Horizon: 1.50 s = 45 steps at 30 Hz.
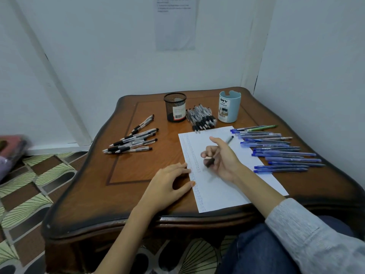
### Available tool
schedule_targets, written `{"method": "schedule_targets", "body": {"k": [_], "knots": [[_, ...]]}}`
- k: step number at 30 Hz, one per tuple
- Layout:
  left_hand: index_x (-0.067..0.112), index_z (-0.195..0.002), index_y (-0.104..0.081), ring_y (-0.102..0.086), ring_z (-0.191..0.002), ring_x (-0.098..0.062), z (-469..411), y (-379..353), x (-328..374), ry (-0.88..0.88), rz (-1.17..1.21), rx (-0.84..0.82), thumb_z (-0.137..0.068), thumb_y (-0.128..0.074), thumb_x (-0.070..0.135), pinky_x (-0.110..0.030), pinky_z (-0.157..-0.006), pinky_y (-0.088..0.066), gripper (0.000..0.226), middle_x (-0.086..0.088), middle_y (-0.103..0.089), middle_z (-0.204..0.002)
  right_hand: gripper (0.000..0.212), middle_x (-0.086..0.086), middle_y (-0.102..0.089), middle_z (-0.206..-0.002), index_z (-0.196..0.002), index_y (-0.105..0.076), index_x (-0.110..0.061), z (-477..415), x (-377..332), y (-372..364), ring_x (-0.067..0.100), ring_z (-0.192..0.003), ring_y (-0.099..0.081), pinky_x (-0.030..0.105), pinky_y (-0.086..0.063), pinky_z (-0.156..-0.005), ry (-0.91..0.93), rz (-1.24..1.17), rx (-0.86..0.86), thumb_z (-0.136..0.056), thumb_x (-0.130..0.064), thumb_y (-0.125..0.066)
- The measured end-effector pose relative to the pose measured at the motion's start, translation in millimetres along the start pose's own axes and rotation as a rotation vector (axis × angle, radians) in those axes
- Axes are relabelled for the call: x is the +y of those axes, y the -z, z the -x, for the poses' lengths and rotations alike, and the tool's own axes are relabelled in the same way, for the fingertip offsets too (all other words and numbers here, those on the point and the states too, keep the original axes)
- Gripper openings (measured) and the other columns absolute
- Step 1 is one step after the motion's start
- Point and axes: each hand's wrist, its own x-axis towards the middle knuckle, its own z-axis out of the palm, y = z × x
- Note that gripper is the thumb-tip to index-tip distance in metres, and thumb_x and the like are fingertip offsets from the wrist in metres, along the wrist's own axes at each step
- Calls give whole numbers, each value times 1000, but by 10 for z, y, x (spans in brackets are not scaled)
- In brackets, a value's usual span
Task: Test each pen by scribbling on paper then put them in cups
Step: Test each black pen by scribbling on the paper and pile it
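Observation:
A white sheet of paper (pixel 223 186) lies on the wooden table, with columns of small scribbles down its left side. My right hand (pixel 221 157) grips a black pen (pixel 229 139) in a writing hold, its tip down on the sheet. My left hand (pixel 167 182) rests flat on the paper's left edge, fingers spread. A black mesh cup (pixel 175 107) and a light blue cup (pixel 229 106) stand at the back. Several black pens lie in a bundle (pixel 201 118) between the cups and in a loose group (pixel 132 139) at the left. Several blue pens (pixel 280 151) lie at the right.
The table (pixel 98 194) stands in a corner, with white walls behind and to the right. A printed sheet (pixel 175 22) hangs on the back wall. Patterned floor tiles (pixel 35 180) show at the left. My knees in jeans (pixel 266 250) press against the front edge.

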Motion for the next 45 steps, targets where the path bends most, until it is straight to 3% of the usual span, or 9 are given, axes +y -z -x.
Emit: {"method": "schedule_targets", "body": {"k": [4, 8, 16, 23, 27, 33, 37, 42, 45], "knots": [[30, -128, -58, -34, -134, 3, 6, -5, 4, -3, 15, -5, -88, -53, 55, -18, -107, -22, 48, 14, -46, -143, 22, -1, -37, -45, -98, -56, -12, 18, 70, -45, 10, -37, -32, 20, -29, -37, 137, 141, -28, -96, -34, -55], [31, -129, -57, -34, -135, 2, 6, -13, 0, 6, 17, -12, -85, -47, 62, -24, -110, -26, 55, 14, -46, -143, 49, -4, -45, -45, -130, -36, -32, 7, 163, -51, 8, -39, -39, 20, -39, -41, 311, 417, -20, -90, -27, -65], [33, -129, -56, -32, -134, 4, 4, -19, -2, 15, 14, -22, -83, -42, 67, -21, -107, -25, 59, 16, -45, -143, 29, 1, -42, -45, -113, -46, -19, 38, 171, -19, 12, -35, -31, 23, -30, -38, 456, 469, 15, -91, -26, -64], [34, -126, -58, -37, -132, 5, -14, -18, -15, 20, 56, -15, -81, -44, 68, -32, -111, -34, 58, 15, -49, -140, 35, 3, -53, -51, -123, -60, -27, 57, 127, 23, 7, -40, -40, 17, -34, -40, 414, 328, -58, -90, -19, -65], [35, -120, -62, -41, -128, 6, -48, -2, -35, 59, 126, -19, -77, -51, 69, -35, -108, -37, 56, 16, -55, -134, 40, 9, -54, -52, -93, -76, -7, 93, 103, 19, 10, -40, -39, 18, -33, -42, 314, 244, -86, -99, -35, -48], [35, -112, -64, -49, -113, 5, -161, 51, -28, 62, 77, -59, -81, -61, 60, -36, -98, -43, 40, 21, -59, -123, 51, 3, -48, -51, -62, -55, -11, 106, 71, -5, 9, -38, -37, 18, -31, -38, 245, 357, 94, -88, -55, -52], [33, -110, -66, -46, -115, 6, -95, -13, -24, 52, 83, 51, -84, -62, 55, -35, -97, -37, 34, 22, -58, -122, 40, 1, -39, -51, -60, -41, -15, 92, 73, 40, 8, -39, -29, 17, -26, -36, 298, 176, 38, -83, -20, -73], [32, -111, -66, -44, -118, 6, -77, -24, 7, 36, 61, 70, -83, -56, 60, -29, -93, -34, 41, 21, -57, -125, 54, 1, -35, -46, -52, -47, -16, 67, 60, 69, 11, -44, -28, 22, -19, -44, 172, -9, -27, -99, -43, -43], [31, -113, -66, -44, -119, 5, -68, -20, 23, 41, 51, 67, -85, -60, 55, -29, -93, -32, 36, 20, -56, -127, 79, 7, -48, -45, -62, -66, -8, 88, 35, 45, 11, -37, -37, 19, -23, -37, 187, 254, 27, -95, -65, -22]]}}
